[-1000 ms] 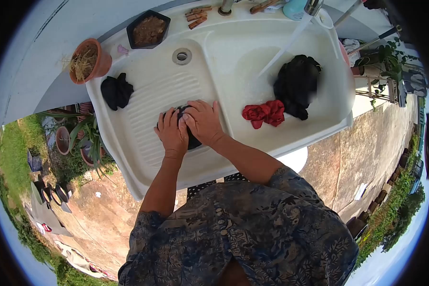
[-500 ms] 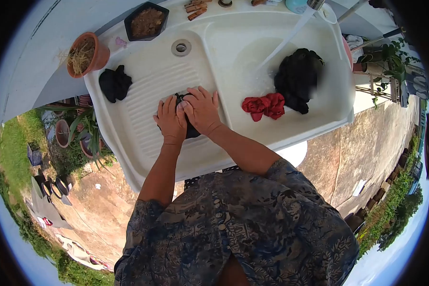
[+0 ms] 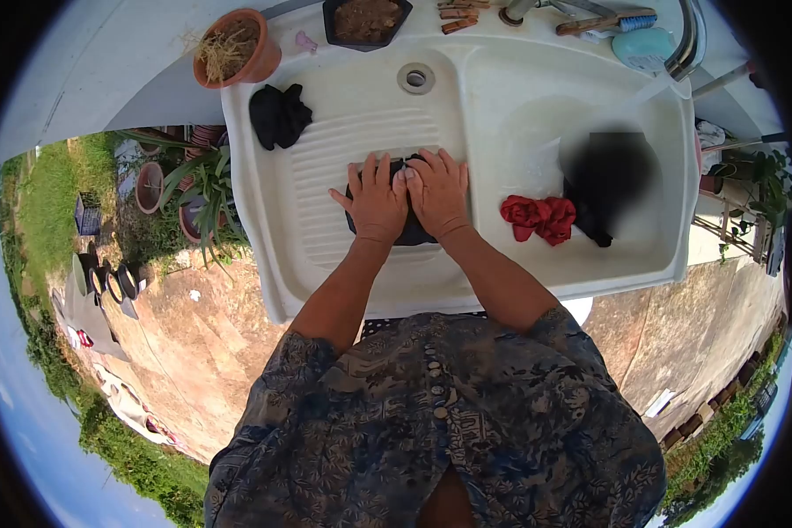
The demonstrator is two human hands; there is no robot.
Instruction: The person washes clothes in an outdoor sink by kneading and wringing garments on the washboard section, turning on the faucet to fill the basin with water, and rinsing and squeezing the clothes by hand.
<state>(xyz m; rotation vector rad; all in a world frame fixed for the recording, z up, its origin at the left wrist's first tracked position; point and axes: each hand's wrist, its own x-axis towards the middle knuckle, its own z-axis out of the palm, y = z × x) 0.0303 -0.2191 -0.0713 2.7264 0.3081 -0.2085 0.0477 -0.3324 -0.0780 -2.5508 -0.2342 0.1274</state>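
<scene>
Dark cloth [image 3: 414, 231] lies on the ribbed board [image 3: 326, 180] of the sink [image 3: 616, 287], under both our palms. Our L hand [image 3: 381, 208] & R hand [image 3: 437, 195] are spread flat, thumbs side by side. To work it well, we prob. want even wt. thru both palms, cloth square on the ribs. Small black cloth [image 3: 278, 116]: upper L; red cloth [image 3: 537, 218] & black pile [image 3: 592, 220]: R basin [image 3: 506, 145].

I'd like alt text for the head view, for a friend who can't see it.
A person's left hand and right hand lie on black cloth on the ribbed side of a white sink. Red cloth and partly blurred dark cloth lie in the right basin.
</scene>
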